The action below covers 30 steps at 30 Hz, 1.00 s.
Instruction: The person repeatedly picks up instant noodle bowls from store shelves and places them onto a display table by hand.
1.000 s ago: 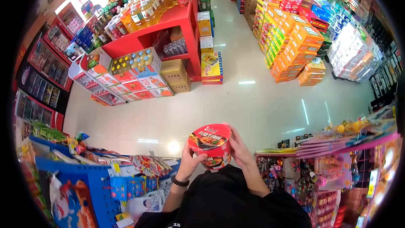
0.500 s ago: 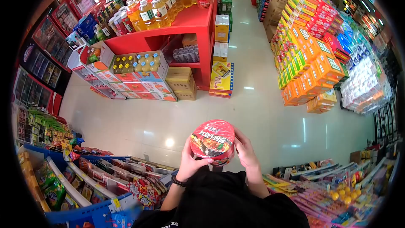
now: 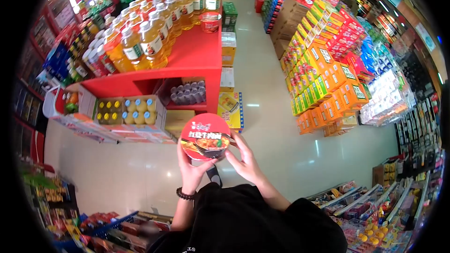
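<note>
Fingers point(image 3: 243, 146) of the left hand point(image 3: 191, 174) and right hand point(image 3: 247, 165) clamp the round noodle bowl point(image 3: 206, 133) between them, lid up, no long axis, both touching its sides; beyond stands the red worktop point(image 3: 193, 49) bearing bottles point(image 3: 151, 44).

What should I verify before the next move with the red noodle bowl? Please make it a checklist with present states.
1. Left hand on the red noodle bowl: ok, gripping its left side.
2. Right hand supporting it: ok, at its right side.
3. A hand free for something else: not ok, both are on the bowl.
4. Bowl's base sound: cannot tell, hidden from this view.
5. Bottles on the red counter stable: ok, the front ones stand upright.
6. Other red bowl on that counter: ok, it sits beside the bottles.
</note>
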Available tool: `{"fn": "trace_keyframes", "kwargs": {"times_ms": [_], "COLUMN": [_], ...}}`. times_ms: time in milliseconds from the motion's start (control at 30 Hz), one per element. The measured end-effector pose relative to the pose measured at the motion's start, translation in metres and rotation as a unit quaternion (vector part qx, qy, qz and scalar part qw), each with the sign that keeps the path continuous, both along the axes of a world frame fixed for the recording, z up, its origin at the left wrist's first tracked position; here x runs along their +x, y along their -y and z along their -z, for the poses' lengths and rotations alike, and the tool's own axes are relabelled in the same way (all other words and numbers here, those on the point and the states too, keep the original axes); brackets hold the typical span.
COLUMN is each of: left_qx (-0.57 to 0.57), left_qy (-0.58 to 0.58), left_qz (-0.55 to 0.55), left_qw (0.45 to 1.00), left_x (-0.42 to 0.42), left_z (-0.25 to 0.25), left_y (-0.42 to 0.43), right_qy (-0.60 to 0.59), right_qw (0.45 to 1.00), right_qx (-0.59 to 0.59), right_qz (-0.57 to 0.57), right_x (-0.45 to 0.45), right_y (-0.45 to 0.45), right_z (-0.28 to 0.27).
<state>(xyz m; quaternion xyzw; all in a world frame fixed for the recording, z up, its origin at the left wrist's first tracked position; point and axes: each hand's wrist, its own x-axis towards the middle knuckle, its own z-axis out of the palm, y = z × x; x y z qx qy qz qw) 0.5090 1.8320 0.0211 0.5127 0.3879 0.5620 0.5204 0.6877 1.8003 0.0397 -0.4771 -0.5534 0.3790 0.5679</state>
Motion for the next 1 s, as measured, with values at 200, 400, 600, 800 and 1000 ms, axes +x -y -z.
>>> {"fn": "trace_keyframes", "kwargs": {"times_ms": [200,400,600,800,1000], "left_qx": [0.047,0.087,0.105,0.043,-0.053], "left_qy": [-0.026,-0.105,-0.069,-0.086,-0.118], "left_qz": [-0.015,-0.015,0.094,0.098,0.084], "left_qw": [0.998,0.991,0.988,0.99,0.988], "left_x": [0.009,0.027,0.042,0.051,0.058], "left_z": [-0.017,-0.038,-0.036,-0.005,0.03], "left_y": [-0.114,-0.207,-0.339,-0.482,-0.603], "right_qy": [0.018,-0.072,-0.108,-0.064,-0.152], "right_qw": [0.998,0.997,0.994,0.996,0.981], "right_qx": [0.029,0.023,0.017,-0.037,-0.118], "right_qz": [0.046,0.027,0.029,0.042,0.009], "right_x": [-0.016,-0.008,0.02,0.046,0.063], "right_y": [-0.089,-0.182,-0.315,-0.461,-0.607], "right_z": [-0.013,-0.015,-0.007,0.011,0.089]}}
